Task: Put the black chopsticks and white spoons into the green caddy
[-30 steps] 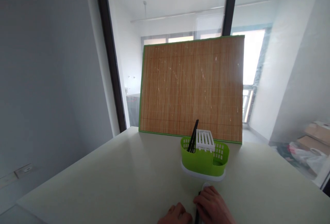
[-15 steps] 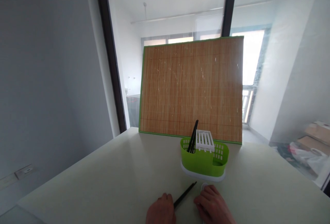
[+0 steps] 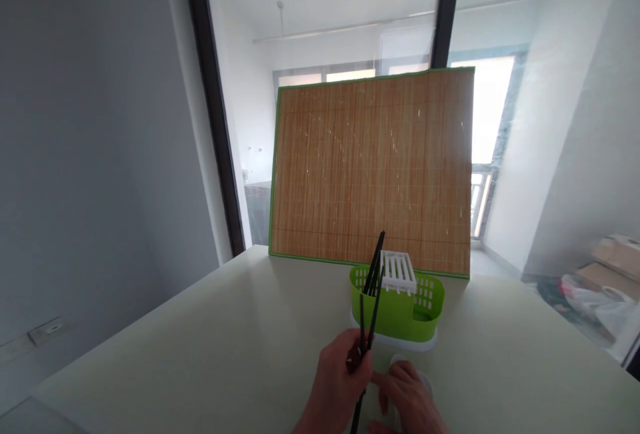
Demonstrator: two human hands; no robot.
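We are gripping a pair of black chopsticks (image 3: 369, 327) in our closed left hand (image 3: 340, 381), tips rising toward the green cutlery holder (image 3: 397, 311), our right hand (image 3: 407, 397) resting loosely curled over a clear lid (image 3: 417, 371) on the worktop (image 3: 200, 354), bamboo mat (image 3: 373, 167) standing behind.

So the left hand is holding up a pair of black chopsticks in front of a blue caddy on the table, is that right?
Not quite: the caddy is green, not blue, as the head view shows. The rest holds: the left hand holds up a pair of black chopsticks in front of it on the table.
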